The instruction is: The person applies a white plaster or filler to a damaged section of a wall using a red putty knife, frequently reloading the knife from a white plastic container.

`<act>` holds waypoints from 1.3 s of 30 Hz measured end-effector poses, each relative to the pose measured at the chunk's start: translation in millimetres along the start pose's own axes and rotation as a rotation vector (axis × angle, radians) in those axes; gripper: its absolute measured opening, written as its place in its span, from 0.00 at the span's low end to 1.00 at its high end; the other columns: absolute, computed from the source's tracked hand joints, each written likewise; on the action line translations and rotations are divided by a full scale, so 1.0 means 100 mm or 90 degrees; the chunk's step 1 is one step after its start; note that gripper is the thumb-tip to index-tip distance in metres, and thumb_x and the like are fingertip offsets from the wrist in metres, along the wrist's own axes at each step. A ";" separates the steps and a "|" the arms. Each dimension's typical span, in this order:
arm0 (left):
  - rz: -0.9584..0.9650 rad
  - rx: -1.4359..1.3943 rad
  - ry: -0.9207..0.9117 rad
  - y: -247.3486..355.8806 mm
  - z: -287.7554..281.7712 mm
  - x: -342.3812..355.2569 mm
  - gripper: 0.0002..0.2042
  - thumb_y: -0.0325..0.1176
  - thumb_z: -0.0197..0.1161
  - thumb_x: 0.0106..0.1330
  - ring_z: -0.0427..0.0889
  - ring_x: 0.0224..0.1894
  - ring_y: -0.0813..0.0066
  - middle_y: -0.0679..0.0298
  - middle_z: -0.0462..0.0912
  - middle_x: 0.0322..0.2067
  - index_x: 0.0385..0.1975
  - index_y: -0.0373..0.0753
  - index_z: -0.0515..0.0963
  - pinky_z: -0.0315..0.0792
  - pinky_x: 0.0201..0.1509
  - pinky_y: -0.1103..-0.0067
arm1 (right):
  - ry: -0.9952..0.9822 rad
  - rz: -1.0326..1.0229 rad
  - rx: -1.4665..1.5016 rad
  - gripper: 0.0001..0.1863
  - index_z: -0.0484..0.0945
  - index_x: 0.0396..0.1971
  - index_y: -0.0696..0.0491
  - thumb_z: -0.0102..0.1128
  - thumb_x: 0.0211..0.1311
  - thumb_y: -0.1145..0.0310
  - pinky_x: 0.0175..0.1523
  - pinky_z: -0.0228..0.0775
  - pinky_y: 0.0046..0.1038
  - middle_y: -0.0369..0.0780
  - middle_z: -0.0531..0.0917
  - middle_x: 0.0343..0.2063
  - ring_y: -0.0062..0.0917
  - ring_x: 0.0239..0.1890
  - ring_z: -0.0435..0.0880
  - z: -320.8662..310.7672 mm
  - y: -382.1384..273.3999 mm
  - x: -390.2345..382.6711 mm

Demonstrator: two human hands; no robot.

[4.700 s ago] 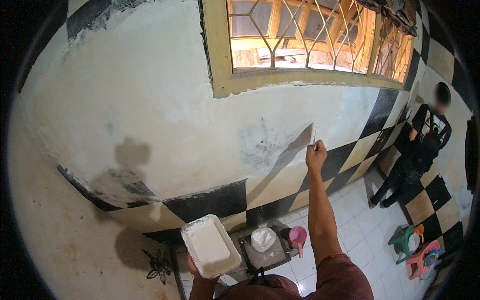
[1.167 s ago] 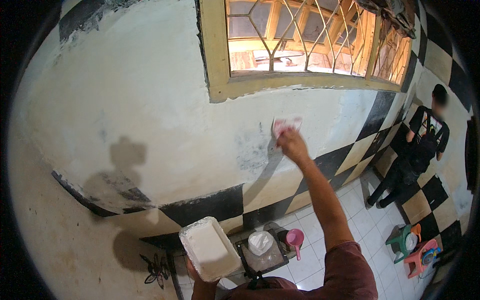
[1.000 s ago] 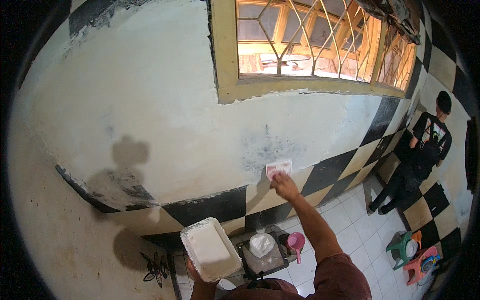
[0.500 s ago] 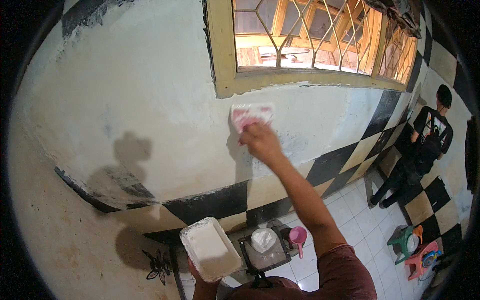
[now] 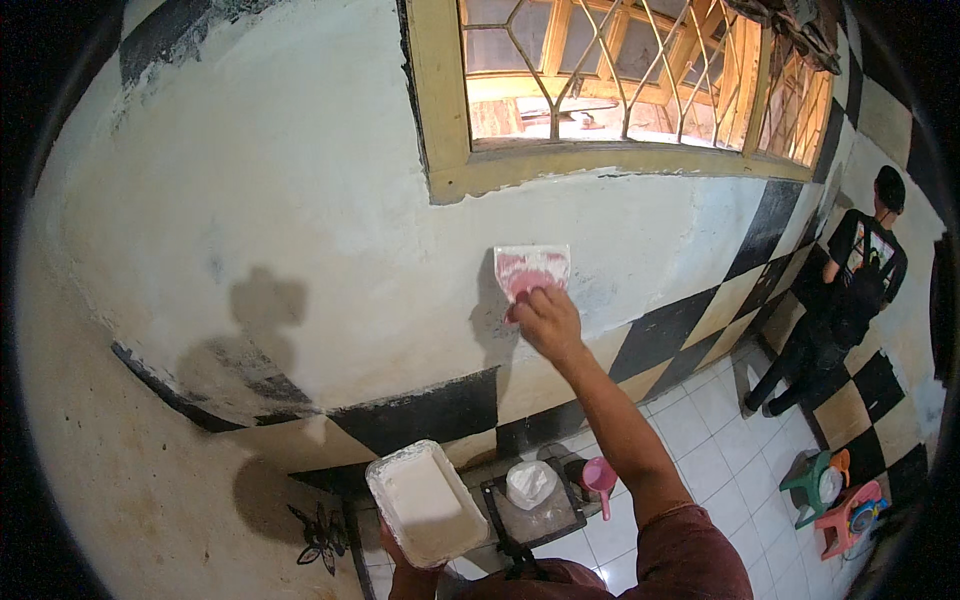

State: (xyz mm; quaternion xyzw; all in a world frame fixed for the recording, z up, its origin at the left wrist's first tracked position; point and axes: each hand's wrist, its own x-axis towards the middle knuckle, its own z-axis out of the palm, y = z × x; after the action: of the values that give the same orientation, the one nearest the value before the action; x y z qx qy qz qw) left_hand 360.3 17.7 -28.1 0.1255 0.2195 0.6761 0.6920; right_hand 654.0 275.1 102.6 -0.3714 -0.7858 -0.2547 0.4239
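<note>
Right hand (image 5: pixel 548 322)'s grip is pinching a pink scraper (image 5: pixel 533 266) smeared with white, up at the patchy pale wall (image 5: pixel 330 190) below the window (image 5: pixel 450 165). Left hand (image 5: pixel 391 545) has the tub (image 5: pixel 447 551) of white paste from underneath; can't tell how that grip sits, the tub mostly hides it.

Pink scraper (image 5: pixel 532 268) lower than a moment ago

Pink scraper (image 5: pixel 531 268), wht-smeared, blade up; wht tray (image 5: pixel 384 502) lower L, w/ paste (image 5: pixel 430 500).
</note>
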 end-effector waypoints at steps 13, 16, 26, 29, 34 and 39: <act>-0.049 -0.003 -0.075 -0.05 -0.22 0.09 0.44 0.67 0.56 0.58 0.64 0.64 0.34 0.53 0.58 0.69 0.71 0.50 0.53 0.56 0.66 0.39 | -0.080 0.097 0.036 0.04 0.79 0.26 0.50 0.62 0.47 0.71 0.50 0.72 0.41 0.41 0.81 0.37 0.41 0.43 0.80 0.46 -0.07 -1.66; -0.057 0.023 -0.044 -0.02 -0.14 0.05 0.45 0.67 0.56 0.58 0.65 0.64 0.35 0.53 0.58 0.69 0.72 0.50 0.52 0.57 0.66 0.40 | -0.020 0.174 -0.015 0.08 0.78 0.27 0.49 0.64 0.42 0.72 0.48 0.70 0.44 0.40 0.78 0.36 0.41 0.41 0.78 0.33 0.17 -1.13; -0.041 0.059 -0.028 0.00 -0.18 0.07 0.43 0.69 0.52 0.59 0.67 0.62 0.38 0.54 0.63 0.66 0.70 0.49 0.55 0.64 0.63 0.43 | -0.198 0.107 0.126 0.09 0.80 0.35 0.51 0.59 0.52 0.73 0.51 0.70 0.46 0.43 0.79 0.40 0.41 0.46 0.78 0.80 -0.10 -2.04; -0.068 0.037 -0.009 -0.01 -0.24 0.03 0.42 0.68 0.50 0.60 0.68 0.62 0.39 0.53 0.64 0.66 0.70 0.49 0.55 0.65 0.62 0.44 | -0.024 0.280 0.090 0.06 0.78 0.32 0.55 0.59 0.52 0.75 0.42 0.70 0.44 0.46 0.78 0.31 0.44 0.37 0.78 0.60 0.00 -1.97; -0.031 0.027 0.061 -0.04 -0.10 -0.03 0.42 0.69 0.48 0.61 0.69 0.62 0.43 0.53 0.64 0.65 0.70 0.48 0.56 0.66 0.62 0.46 | 0.241 0.523 0.067 0.02 0.77 0.26 0.57 0.59 0.52 0.76 0.37 0.70 0.40 0.47 0.78 0.25 0.45 0.30 0.78 0.60 0.46 -1.39; -0.001 -0.029 0.133 0.03 0.16 -0.10 0.28 0.57 0.42 0.70 0.80 0.51 0.56 0.59 0.78 0.53 0.62 0.46 0.68 0.78 0.51 0.59 | 0.244 0.419 0.272 0.03 0.77 0.27 0.57 0.60 0.53 0.73 0.41 0.73 0.40 0.48 0.80 0.27 0.45 0.32 0.80 1.46 -0.76 -0.65</act>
State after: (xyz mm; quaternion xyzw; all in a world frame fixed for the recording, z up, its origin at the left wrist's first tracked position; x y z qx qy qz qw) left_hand 365.4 9.8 -11.2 0.0382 0.2749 0.6899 0.6686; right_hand 547.0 310.1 -34.4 -0.4520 -0.5676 -0.0026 0.6881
